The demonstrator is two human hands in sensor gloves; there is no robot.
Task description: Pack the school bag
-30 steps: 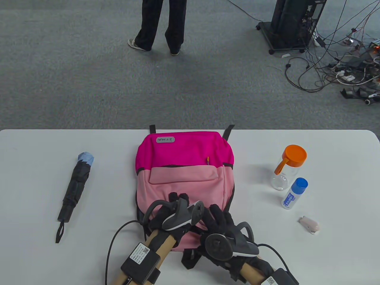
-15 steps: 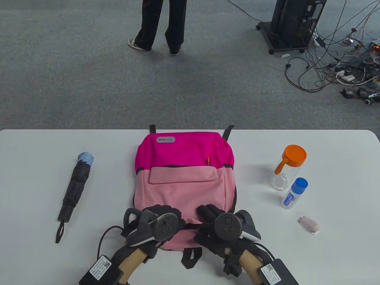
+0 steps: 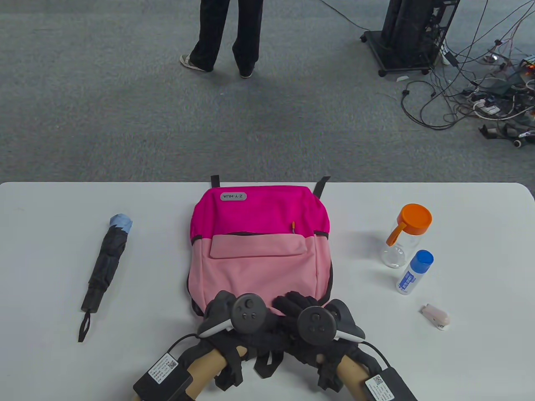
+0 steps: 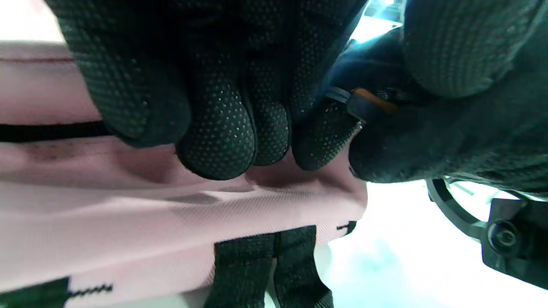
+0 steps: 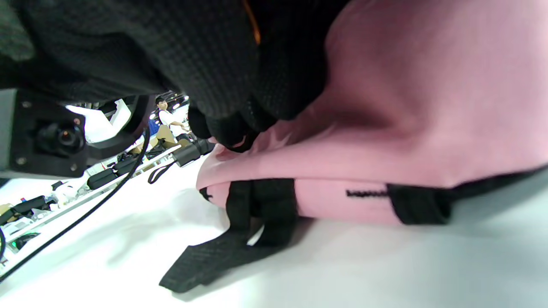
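Nothing packed yet: your left hand (image 3: 234,323) and right hand (image 3: 311,330) both pinch the backpack (image 3: 259,246) near edge; umbrella (image 3: 104,267), bottles outside.

The near edge of the two-tone pink fabric backpack (image 3: 259,250) disappears under both gloved hands, so its zipper there is covered. Whether the black-gloved fingers (image 4: 216,141) pinch anything can't be made out.

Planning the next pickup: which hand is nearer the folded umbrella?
Left. The left hand sits on the backpack's near edge, toward the umbrella; the right hand lies farther right.
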